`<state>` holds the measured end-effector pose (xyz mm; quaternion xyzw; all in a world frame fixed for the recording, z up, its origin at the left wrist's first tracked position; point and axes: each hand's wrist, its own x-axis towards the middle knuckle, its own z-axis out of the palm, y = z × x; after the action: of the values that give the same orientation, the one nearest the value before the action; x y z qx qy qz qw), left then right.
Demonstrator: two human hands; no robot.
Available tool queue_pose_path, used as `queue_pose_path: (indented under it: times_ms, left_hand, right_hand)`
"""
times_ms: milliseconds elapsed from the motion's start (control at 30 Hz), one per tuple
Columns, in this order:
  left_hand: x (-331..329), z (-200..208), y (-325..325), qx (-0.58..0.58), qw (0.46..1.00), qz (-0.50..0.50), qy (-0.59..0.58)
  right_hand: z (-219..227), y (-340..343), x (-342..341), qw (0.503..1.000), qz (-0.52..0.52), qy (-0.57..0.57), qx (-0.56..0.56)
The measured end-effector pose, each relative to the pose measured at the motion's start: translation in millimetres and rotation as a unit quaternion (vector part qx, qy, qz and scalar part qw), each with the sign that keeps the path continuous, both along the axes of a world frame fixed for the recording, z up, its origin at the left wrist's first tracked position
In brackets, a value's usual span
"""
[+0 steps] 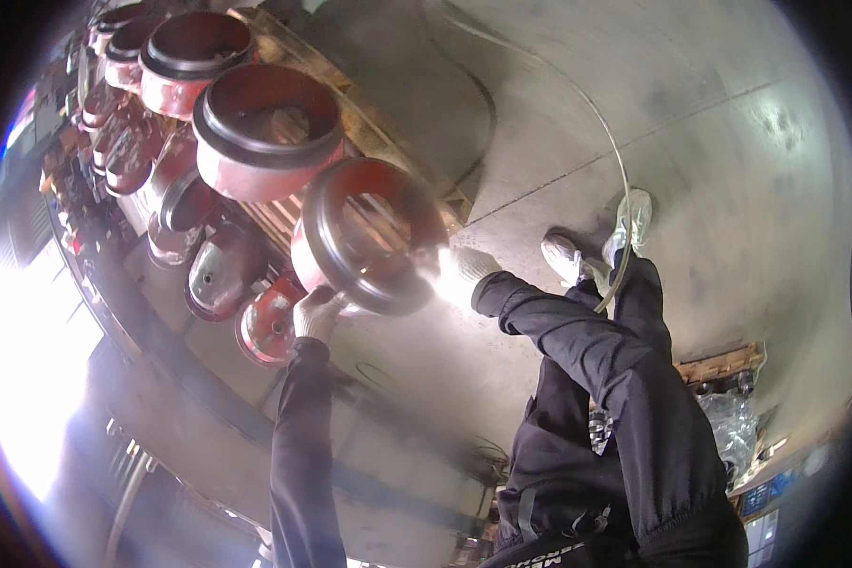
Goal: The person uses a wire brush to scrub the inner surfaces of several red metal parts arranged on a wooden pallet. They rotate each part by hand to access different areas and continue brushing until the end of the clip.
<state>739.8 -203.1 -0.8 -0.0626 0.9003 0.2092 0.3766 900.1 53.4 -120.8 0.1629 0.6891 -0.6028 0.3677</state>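
Observation:
A red metal drum [394, 280] with a shiny dark rim tilts between my two gloved hands at the near end of the pallet. Through the hole in its bottom, wooden slats show. My left hand [316, 312] closes on its lower left edge, fingers bent around the rim. On the opposite side my right hand [468, 273] grips the rim, its fingertips partly washed out by bright glare. Just beyond the held piece, another red drum [220, 151] with a dark rim stands with its open side up.
A wooden pallet [355, 95] carries several more drums, a third red drum [170, 90] among them. Beside these lie several red domed parts, including a round cover [267, 322]. A pale hose [608, 128] curves across the concrete floor to my legs. Stacked goods [729, 417] stand behind me.

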Motion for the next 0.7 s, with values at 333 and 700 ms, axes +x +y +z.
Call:
queue_pose_path:
  times_ms: [333, 700]
  left_hand:
    - [-3, 6, 13, -0.081, 0.996, -0.045, -0.007]
    - [66, -25, 16, -0.209, 0.918, -0.047, 0.335]
  right_hand:
    - [-22, 41, 19, 0.990, -0.130, -0.013, 0.047]
    - [98, 122, 40, 0.991, -0.079, 0.049, 0.101]
